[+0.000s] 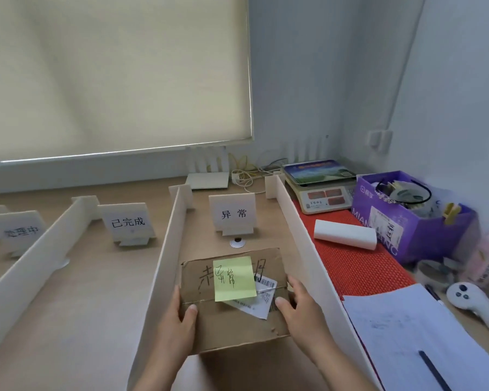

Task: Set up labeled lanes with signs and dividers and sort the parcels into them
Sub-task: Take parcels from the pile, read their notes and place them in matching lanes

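Both hands are clamped on the cardboard parcel (232, 303) here: the left hand (178, 320) has its grip on the left edge with the thumb lying over the top, and the right hand (299, 309) mirrors it on the right edge, thumb on top near the torn shipping label (261, 294). The parcel sits low in the right-hand lane, between the middle divider (164, 263) and the right divider (308, 249), and I can't tell whether it's flat on the table (76, 320) or hovering just above it. A yellow sticky note (233, 279) with handwriting is stuck on top, and it looks like it matches the 异常 sign (233, 214) standing at the far end of that lane, so I'd say it's going into the right place. To do this bit well I'd keep the box square to the dividers and lower or slide it straight, since both walls are close to the knuckles and look light enough to get knocked over. Keep it short of the sign and the small round disc (237, 243) in front of it, note facing up so it's readable. Next lane over has the 已完成 sign (129, 222), and a third sign (21, 231) sits further left. Off to the right of the lanes there's a scale (322, 190), a purple box (401, 221), a white roll (345, 234) on a red mat (362, 266), and some papers (401, 328).
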Tool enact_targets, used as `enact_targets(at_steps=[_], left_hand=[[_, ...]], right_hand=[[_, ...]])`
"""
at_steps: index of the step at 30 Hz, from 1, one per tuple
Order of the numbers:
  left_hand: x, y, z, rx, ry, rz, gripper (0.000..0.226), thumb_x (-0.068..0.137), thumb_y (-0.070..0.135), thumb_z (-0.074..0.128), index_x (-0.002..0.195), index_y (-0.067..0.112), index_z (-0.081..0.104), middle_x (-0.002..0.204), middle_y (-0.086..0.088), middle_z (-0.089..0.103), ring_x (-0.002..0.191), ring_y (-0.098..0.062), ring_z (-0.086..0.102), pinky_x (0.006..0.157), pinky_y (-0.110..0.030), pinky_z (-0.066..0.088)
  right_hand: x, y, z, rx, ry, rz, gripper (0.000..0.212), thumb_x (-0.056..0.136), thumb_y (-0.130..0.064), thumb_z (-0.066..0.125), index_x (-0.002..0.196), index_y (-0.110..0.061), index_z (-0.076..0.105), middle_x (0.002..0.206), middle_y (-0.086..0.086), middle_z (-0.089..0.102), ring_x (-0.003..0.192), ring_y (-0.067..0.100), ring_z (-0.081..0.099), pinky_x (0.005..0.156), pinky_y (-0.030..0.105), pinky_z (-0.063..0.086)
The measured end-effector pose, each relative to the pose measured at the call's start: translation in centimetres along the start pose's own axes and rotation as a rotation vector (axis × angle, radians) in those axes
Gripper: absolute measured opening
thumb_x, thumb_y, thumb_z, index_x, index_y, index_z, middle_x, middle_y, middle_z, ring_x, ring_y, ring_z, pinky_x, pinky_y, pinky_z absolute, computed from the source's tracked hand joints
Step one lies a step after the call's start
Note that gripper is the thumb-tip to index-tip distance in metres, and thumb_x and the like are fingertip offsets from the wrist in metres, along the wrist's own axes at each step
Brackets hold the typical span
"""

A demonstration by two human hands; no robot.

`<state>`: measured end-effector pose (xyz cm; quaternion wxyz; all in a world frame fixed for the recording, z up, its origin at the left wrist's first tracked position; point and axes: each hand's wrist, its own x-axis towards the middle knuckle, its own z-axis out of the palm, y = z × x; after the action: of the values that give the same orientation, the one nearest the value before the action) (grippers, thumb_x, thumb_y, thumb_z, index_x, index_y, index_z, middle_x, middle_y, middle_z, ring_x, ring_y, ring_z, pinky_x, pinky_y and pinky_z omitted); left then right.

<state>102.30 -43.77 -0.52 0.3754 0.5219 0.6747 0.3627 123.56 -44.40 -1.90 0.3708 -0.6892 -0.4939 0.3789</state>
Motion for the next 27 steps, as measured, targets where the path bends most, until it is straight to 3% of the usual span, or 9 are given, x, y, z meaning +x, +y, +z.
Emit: enact_targets(at_steps=[2,4,8,13,17,20,24,27], left_hand=[[0.7,0.1,0.0,0.016,0.004,-0.052,0.063,0.094,0.014,0.050,0.150,0.018,0.021,0.148,-0.002,0.038,0.133,-0.019,0.039,0.106,-0.030,0.030],[1.7,0.2,0.1,0.050,-0.003,-0.048,0.064,0.093,0.012,0.050,0.150,0.019,0.020,0.147,-0.004,0.039,0.131,-0.020,0.039,0.103,-0.027,0.031],[4.7,0.3,0.4,0.143,-0.042,0.035,0.058,0.098,0.015,0.042,0.149,0.022,0.015,0.145,-0.002,0.039,0.129,-0.018,0.039,0.091,-0.019,0.029],[10.7,-0.4,0.5,0.333,-0.048,0.073,0.058,0.102,0.025,0.031,0.151,0.014,0.003,0.157,-0.001,0.016,0.143,-0.017,0.019,0.112,-0.025,0.017],[15.8,-0.8,-0.2,0.708,-0.007,0.134,0.055,0.102,0.030,0.019,0.150,0.009,0.001,0.159,-0.003,0.007,0.146,-0.016,0.006,0.118,-0.035,0.005],[18.8,-0.7,-0.9,0.835,-0.005,0.133,0.055,0.102,0.032,0.013,0.151,0.012,-0.001,0.159,0.001,0.000,0.146,-0.016,-0.005,0.117,-0.040,-0.005],[22.3,-0.5,-2.1,0.843,0.004,0.140,0.053,0.102,0.032,0.014,0.151,0.014,0.000,0.159,0.002,0.002,0.146,-0.015,-0.005,0.116,-0.041,-0.007],[23.0,-1.2,-2.6,0.696,-0.004,0.158,0.053,0.103,0.028,0.019,0.151,0.014,0.004,0.158,0.000,0.011,0.146,-0.015,0.004,0.117,-0.039,-0.003]], right_hand=[[1.0,-0.1,0.4,0.032,-0.050,0.000,0.054,0.091,-0.020,0.055,0.141,-0.030,0.037,0.116,-0.017,0.057,0.101,0.005,0.055,0.083,0.018,0.044],[2.1,-0.2,0.8,0.045,-0.081,-0.008,0.056,0.090,-0.019,0.057,0.141,-0.032,0.036,0.109,-0.021,0.055,0.096,0.002,0.053,0.079,0.016,0.040],[5.2,-0.7,2.0,-0.009,-0.059,-0.016,0.056,0.093,-0.026,0.053,0.145,-0.029,0.032,0.134,-0.009,0.052,0.113,0.010,0.049,0.091,0.023,0.037],[9.9,-2.8,3.7,-0.010,-0.043,-0.022,0.049,0.095,-0.023,0.049,0.143,-0.026,0.036,0.123,-0.011,0.053,0.104,0.010,0.048,0.088,0.024,0.039],[13.5,-4.4,5.7,-0.013,-0.019,-0.024,0.051,0.096,-0.023,0.048,0.145,-0.022,0.033,0.134,-0.001,0.052,0.104,0.010,0.045,0.089,0.025,0.040],[15.9,-5.5,7.1,-0.007,0.001,-0.021,0.053,0.095,-0.024,0.048,0.146,-0.022,0.032,0.133,0.002,0.053,0.108,0.015,0.050,0.092,0.032,0.046],[17.5,-6.7,8.3,0.002,0.009,-0.050,0.046,0.094,-0.023,0.051,0.139,-0.024,0.042,0.108,-0.008,0.055,0.097,0.011,0.053,0.083,0.030,0.051],[17.4,-6.7,9.1,-0.029,0.027,-0.099,0.049,0.095,-0.022,0.050,0.142,-0.026,0.038,0.119,-0.007,0.056,0.102,0.010,0.053,0.081,0.026,0.049]])
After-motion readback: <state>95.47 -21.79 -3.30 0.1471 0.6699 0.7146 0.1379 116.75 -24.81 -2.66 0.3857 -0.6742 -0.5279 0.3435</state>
